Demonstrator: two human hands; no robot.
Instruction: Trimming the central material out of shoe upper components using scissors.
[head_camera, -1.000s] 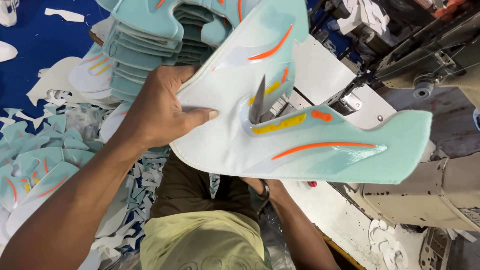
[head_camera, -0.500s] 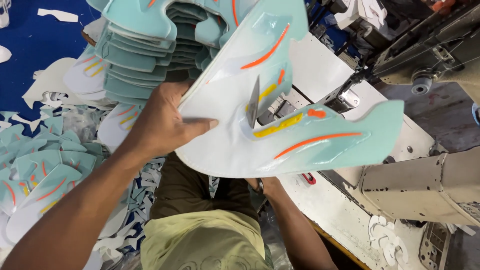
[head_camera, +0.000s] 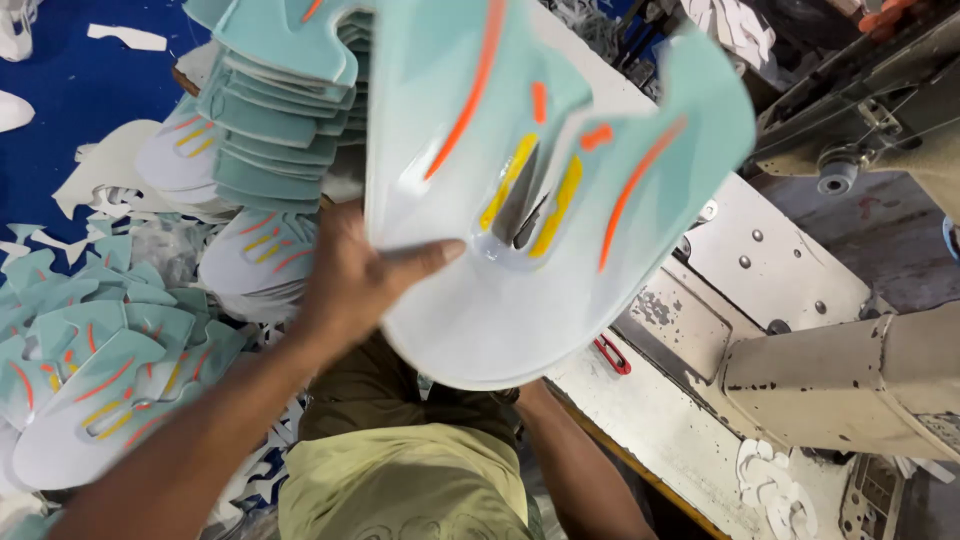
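We held the mint shoe upper piece (head_camera: 520, 190) up with our left hand (head_camera: 355, 280), thumb pinching its lower edge; its long side ran up-right. We could not see our right hand.

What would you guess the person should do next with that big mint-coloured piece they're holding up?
Probably lower it flat onto the sewing machine bed. The left hand grips the mint shoe-upper piece in the air, bent, just above and beside the bed; the right hand is hidden behind it.
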